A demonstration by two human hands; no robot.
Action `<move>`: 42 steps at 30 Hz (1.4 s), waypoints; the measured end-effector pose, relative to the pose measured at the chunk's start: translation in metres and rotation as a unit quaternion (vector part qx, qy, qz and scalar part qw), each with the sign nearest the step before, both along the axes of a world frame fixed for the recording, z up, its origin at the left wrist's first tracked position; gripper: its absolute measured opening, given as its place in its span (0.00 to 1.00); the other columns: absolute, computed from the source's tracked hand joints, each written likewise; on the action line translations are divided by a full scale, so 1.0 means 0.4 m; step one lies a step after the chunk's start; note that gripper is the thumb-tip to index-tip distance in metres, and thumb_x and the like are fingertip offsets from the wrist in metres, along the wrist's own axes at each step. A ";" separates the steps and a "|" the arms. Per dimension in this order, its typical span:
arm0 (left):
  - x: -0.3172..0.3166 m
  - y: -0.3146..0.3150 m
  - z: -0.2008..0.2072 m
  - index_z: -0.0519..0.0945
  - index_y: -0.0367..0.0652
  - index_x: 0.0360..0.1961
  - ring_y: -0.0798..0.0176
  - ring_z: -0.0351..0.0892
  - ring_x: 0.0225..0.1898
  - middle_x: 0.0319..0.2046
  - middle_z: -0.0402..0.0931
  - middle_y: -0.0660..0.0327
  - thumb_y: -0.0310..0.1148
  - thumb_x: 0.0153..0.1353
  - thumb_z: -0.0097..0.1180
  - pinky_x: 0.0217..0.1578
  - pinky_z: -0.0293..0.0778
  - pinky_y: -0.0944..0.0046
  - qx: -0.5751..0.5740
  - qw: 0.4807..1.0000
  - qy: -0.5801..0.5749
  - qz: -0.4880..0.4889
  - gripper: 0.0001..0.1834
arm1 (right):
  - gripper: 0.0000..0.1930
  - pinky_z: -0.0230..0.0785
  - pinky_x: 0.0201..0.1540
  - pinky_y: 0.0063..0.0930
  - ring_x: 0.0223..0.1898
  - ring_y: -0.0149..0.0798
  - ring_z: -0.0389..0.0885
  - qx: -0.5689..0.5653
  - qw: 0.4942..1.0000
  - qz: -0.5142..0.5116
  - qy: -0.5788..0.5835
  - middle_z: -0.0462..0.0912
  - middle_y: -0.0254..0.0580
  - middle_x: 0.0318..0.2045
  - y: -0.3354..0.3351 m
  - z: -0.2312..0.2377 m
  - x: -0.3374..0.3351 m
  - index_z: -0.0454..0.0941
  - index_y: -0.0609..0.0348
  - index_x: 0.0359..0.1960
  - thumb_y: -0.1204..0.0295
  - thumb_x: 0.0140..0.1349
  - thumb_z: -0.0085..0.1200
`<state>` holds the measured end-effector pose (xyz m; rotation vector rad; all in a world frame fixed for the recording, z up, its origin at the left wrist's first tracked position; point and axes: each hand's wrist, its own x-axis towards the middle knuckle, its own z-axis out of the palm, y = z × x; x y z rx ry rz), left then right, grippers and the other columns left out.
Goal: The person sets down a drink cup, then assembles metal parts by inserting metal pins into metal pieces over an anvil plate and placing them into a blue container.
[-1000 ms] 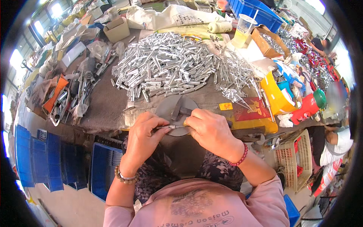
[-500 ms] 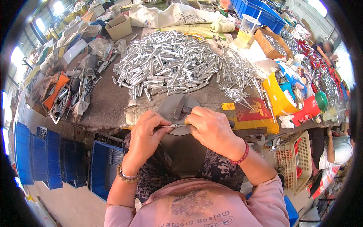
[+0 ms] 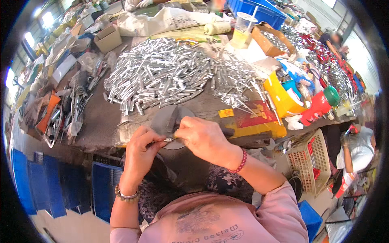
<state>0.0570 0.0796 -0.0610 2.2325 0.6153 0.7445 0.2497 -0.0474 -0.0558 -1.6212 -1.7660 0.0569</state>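
Close together over a grey round disc (image 3: 159, 120), my two hands work at a small silvery metal piece (image 3: 169, 140). The thumb and fingers of my left hand (image 3: 139, 150) pinch one end of it. My right hand (image 3: 204, 137) is closed at its other end; its fingers partly cover the piece, and something small and yellowish shows at the fingertips. From the disc rises a dark metal block (image 3: 172, 118), partly behind my right hand. Beyond lies a big heap of short silver metal tubes (image 3: 158, 75), with a looser pile of thin metal rods (image 3: 235, 77) right of it.
Tools and an orange-handled item (image 3: 48, 111) crowd the table's left. On the right are a yellow container (image 3: 279, 95), a red bottle with green cap (image 3: 320, 106), a cup with straw (image 3: 242, 32) and a cardboard box (image 3: 270, 39). Blue crates (image 3: 107, 190) and a beige basket (image 3: 310, 162) stand below; a person sits at right.
The view has swung, so the scene sits further left. My hands have come closer together, and less of the metal piece shows between them.
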 end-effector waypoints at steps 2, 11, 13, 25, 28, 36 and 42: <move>0.007 -0.004 0.003 0.86 0.36 0.34 0.55 0.80 0.35 0.31 0.78 0.57 0.19 0.52 0.72 0.37 0.74 0.61 -0.013 1.000 -0.006 -0.006 0.09 | 0.11 0.79 0.42 0.42 0.40 0.50 0.84 0.026 0.999 -0.016 0.028 0.79 0.41 0.36 -0.027 0.015 0.011 0.84 0.54 0.41 0.78 0.56 0.63; 0.008 -0.010 0.003 0.85 0.35 0.34 0.63 0.78 0.35 0.32 0.77 0.60 0.16 0.51 0.72 0.36 0.72 0.65 -0.012 1.000 -0.013 -0.003 0.10 | 0.10 0.78 0.40 0.43 0.38 0.51 0.85 -0.037 0.951 -0.294 -0.089 0.83 0.45 0.35 -0.181 0.031 0.272 0.86 0.54 0.41 0.78 0.56 0.63; 0.007 -0.017 0.010 0.86 0.37 0.34 0.57 0.79 0.35 0.32 0.78 0.58 0.19 0.52 0.72 0.36 0.73 0.62 -0.007 1.000 -0.007 0.008 0.08 | 0.12 0.78 0.41 0.43 0.38 0.52 0.85 -0.052 0.943 -0.308 -0.114 0.83 0.44 0.34 -0.194 0.022 0.288 0.85 0.54 0.42 0.79 0.55 0.64; 0.002 -0.014 0.004 0.86 0.37 0.34 0.57 0.79 0.34 0.32 0.77 0.58 0.18 0.53 0.72 0.36 0.74 0.62 -0.004 1.000 -0.008 0.009 0.08 | 0.04 0.76 0.43 0.46 0.40 0.54 0.84 -0.096 0.947 -0.291 -0.093 0.82 0.46 0.36 -0.203 0.026 0.344 0.86 0.57 0.35 0.73 0.59 0.64; 0.001 -0.016 0.007 0.86 0.37 0.34 0.57 0.79 0.33 0.31 0.77 0.58 0.18 0.53 0.72 0.35 0.74 0.62 0.009 1.000 -0.008 0.009 0.09 | 0.04 0.76 0.44 0.48 0.41 0.55 0.84 -0.107 0.943 -0.300 -0.093 0.82 0.48 0.37 -0.190 0.010 0.351 0.84 0.58 0.34 0.73 0.59 0.63; 0.004 -0.013 0.000 0.86 0.38 0.34 0.53 0.81 0.35 0.32 0.79 0.57 0.19 0.53 0.72 0.36 0.76 0.58 0.040 0.999 -0.009 0.008 0.08 | 0.06 0.75 0.42 0.50 0.41 0.60 0.83 -0.013 0.965 -0.251 -0.071 0.82 0.52 0.39 -0.163 0.044 0.285 0.74 0.61 0.42 0.81 0.65 0.57; 0.000 -0.015 -0.007 0.85 0.35 0.36 0.57 0.79 0.35 0.32 0.77 0.58 0.17 0.53 0.71 0.36 0.74 0.62 0.054 0.998 -0.025 -0.004 0.09 | 0.08 0.77 0.43 0.45 0.41 0.55 0.86 0.001 0.976 -0.211 0.043 0.85 0.50 0.38 -0.100 0.064 0.251 0.79 0.60 0.44 0.79 0.64 0.60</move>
